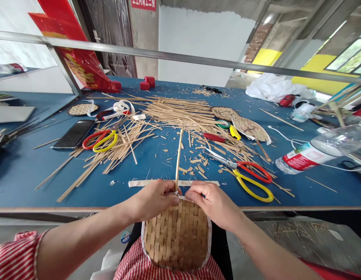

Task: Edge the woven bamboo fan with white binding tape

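A woven bamboo fan (pixel 177 237) with white tape round its edge rests over my lap, its thin stick handle (pixel 179 159) pointing away over the table. My left hand (pixel 159 198) is closed on the fan where the handle meets the woven part. Beside it, my right hand (pixel 206 200) pinches the white-taped rim just right of the handle. What lies under the fingertips is hidden. A pale strip (pixel 197 183) lies on the table just beyond both hands.
Scissors with red and yellow handles (pixel 253 181) lie to the right, another pair (pixel 101 140) to the left. Bamboo strips (pixel 180 112) spread across the blue table (pixel 157 167). There are also a phone (pixel 74 134), small woven fans (pixel 250 128), a bottle (pixel 308 155) and a metal rail (pixel 180 58).
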The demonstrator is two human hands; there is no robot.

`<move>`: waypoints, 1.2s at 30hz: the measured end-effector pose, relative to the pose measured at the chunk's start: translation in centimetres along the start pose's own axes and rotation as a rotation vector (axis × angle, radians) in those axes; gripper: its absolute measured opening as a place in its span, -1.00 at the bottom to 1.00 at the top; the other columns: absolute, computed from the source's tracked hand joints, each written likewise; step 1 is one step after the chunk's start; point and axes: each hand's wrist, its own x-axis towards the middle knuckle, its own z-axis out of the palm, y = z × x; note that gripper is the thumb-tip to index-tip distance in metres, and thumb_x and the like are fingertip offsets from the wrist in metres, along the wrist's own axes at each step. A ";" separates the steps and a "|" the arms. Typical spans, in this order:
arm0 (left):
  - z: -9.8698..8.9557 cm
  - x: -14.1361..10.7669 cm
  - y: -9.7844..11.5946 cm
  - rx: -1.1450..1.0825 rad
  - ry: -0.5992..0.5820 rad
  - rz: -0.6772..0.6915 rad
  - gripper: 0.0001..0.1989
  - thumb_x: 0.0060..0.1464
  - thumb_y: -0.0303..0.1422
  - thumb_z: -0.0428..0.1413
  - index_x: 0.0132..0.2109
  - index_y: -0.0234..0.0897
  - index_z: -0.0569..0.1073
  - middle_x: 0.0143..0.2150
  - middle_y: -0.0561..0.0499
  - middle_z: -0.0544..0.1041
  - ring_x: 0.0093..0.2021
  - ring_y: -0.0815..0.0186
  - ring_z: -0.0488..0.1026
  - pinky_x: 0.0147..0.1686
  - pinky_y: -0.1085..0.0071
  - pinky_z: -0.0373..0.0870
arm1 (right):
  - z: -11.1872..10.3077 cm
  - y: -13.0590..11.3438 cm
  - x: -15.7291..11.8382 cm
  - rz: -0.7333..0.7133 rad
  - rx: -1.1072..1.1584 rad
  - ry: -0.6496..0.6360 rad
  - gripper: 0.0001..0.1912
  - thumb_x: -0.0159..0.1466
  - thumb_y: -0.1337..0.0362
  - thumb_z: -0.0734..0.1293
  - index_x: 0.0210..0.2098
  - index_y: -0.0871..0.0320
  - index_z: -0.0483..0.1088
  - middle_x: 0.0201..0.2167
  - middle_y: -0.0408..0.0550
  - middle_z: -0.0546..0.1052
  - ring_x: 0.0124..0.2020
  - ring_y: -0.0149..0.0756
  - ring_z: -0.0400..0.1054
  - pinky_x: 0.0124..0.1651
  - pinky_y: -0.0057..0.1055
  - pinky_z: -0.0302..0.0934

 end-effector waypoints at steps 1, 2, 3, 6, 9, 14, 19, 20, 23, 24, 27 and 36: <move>0.0 0.0 0.0 -0.004 -0.003 0.008 -0.84 -0.09 -0.37 -0.05 -0.34 -0.30 0.38 -0.51 0.13 0.31 -0.47 0.43 0.18 -0.48 0.53 0.10 | 0.0 -0.1 0.0 0.003 -0.010 0.003 -0.66 0.22 0.31 0.11 -0.66 0.17 0.25 -0.62 -0.22 0.27 -0.56 -0.49 0.17 -0.49 -0.55 0.01; 0.0 -0.1 -0.1 -0.007 -0.008 0.016 -0.84 -0.08 -0.38 -0.05 -0.34 -0.29 0.38 -0.50 0.13 0.32 -0.47 0.44 0.18 -0.48 0.53 0.10 | 0.1 -0.1 0.1 0.003 -0.021 0.011 -0.65 0.23 0.30 0.10 -0.67 0.17 0.22 -0.63 -0.23 0.25 -0.57 -0.48 0.14 -0.50 -0.54 0.01; 0.0 -0.1 -0.1 -0.008 -0.010 0.022 -0.84 -0.08 -0.38 -0.05 -0.34 -0.29 0.38 -0.50 0.13 0.32 -0.47 0.44 0.18 -0.47 0.53 0.10 | 0.2 -0.1 0.1 -0.001 -0.031 0.020 -0.64 0.23 0.30 0.10 -0.67 0.17 0.21 -0.64 -0.23 0.24 -0.58 -0.48 0.13 -0.50 -0.54 0.00; 0.0 0.0 -0.2 0.007 0.000 0.025 -0.84 -0.09 -0.38 -0.04 -0.34 -0.29 0.39 -0.51 0.13 0.32 -0.46 0.43 0.19 -0.47 0.53 0.10 | 0.4 -0.2 0.2 -0.038 -0.042 0.027 -0.68 0.21 0.36 0.13 -0.65 0.17 0.26 -0.62 -0.22 0.27 -0.55 -0.48 0.17 -0.46 -0.54 0.02; 0.1 0.2 -0.3 -0.008 -0.006 0.028 -0.86 -0.10 -0.39 -0.04 -0.38 -0.30 0.38 -0.52 0.14 0.31 -0.47 0.43 0.19 -0.48 0.54 0.10 | 0.5 -0.1 0.3 -0.059 -0.043 0.019 -0.72 0.19 0.41 0.15 -0.62 0.17 0.31 -0.59 -0.20 0.31 -0.52 -0.48 0.21 -0.44 -0.55 0.04; 0.2 0.3 -0.5 -0.095 -0.066 0.027 -0.89 -0.10 -0.37 -0.02 -0.44 -0.32 0.33 -0.56 0.15 0.23 -0.52 0.47 0.13 -0.54 0.55 0.05 | 0.4 0.1 0.4 -0.087 -0.039 -0.024 -0.75 0.17 0.43 0.17 -0.58 0.18 0.37 -0.56 -0.19 0.37 -0.49 -0.48 0.24 -0.42 -0.54 0.06; -0.5 0.0 -0.4 -0.063 -0.105 0.048 -0.88 -0.09 -0.35 -0.02 -0.41 -0.32 0.34 -0.53 0.14 0.24 -0.50 0.46 0.14 -0.52 0.54 0.06 | 0.4 -0.2 0.6 -0.078 -0.063 -0.052 -0.77 0.17 0.42 0.17 -0.56 0.19 0.37 -0.53 -0.15 0.39 -0.46 -0.44 0.25 -0.40 -0.51 0.08; -0.7 -0.1 -0.3 -0.054 -0.138 0.058 -0.87 -0.09 -0.35 -0.01 -0.38 -0.31 0.35 -0.51 0.14 0.27 -0.48 0.45 0.16 -0.51 0.54 0.08 | 0.3 -0.3 0.6 -0.077 -0.058 -0.056 -0.78 0.17 0.42 0.17 -0.55 0.20 0.37 -0.52 -0.14 0.39 -0.46 -0.44 0.25 -0.39 -0.51 0.08; -1.1 -0.1 -0.2 -0.079 -0.201 0.075 -0.86 -0.12 -0.37 0.01 -0.33 -0.29 0.35 -0.45 0.13 0.32 -0.42 0.43 0.21 -0.45 0.54 0.12 | 0.2 -0.5 0.7 -0.080 -0.055 -0.065 -0.79 0.16 0.44 0.17 -0.57 0.20 0.34 -0.52 -0.14 0.37 -0.47 -0.44 0.24 -0.40 -0.51 0.08; -1.1 -0.1 -0.2 -0.098 -0.197 0.071 -0.85 -0.13 -0.39 0.01 -0.32 -0.29 0.34 -0.44 0.13 0.32 -0.41 0.42 0.22 -0.44 0.54 0.13 | 0.2 -0.6 0.7 -0.080 -0.062 -0.067 -0.79 0.15 0.44 0.17 -0.58 0.20 0.32 -0.54 -0.15 0.36 -0.48 -0.45 0.23 -0.42 -0.51 0.06; -0.9 0.0 -0.4 -0.139 -0.162 0.048 -0.87 -0.14 -0.41 0.00 -0.34 -0.30 0.31 -0.43 0.12 0.31 -0.41 0.42 0.22 -0.42 0.52 0.15 | 0.1 -1.0 0.8 -0.082 -0.076 -0.076 -0.79 0.13 0.46 0.16 -0.62 0.20 0.24 -0.57 -0.19 0.30 -0.52 -0.48 0.17 -0.46 -0.53 0.02; -0.1 0.0 -0.3 -0.193 -0.093 0.111 -0.78 -0.22 -0.52 -0.02 -0.30 -0.30 0.21 -0.39 0.10 0.30 -0.39 0.42 0.21 -0.40 0.49 0.17 | 0.4 -1.2 0.9 -0.155 -0.085 -0.110 -0.77 0.09 0.54 0.13 -0.63 0.19 0.11 -0.57 -0.17 0.26 -0.51 -0.47 0.13 -0.44 -0.53 0.02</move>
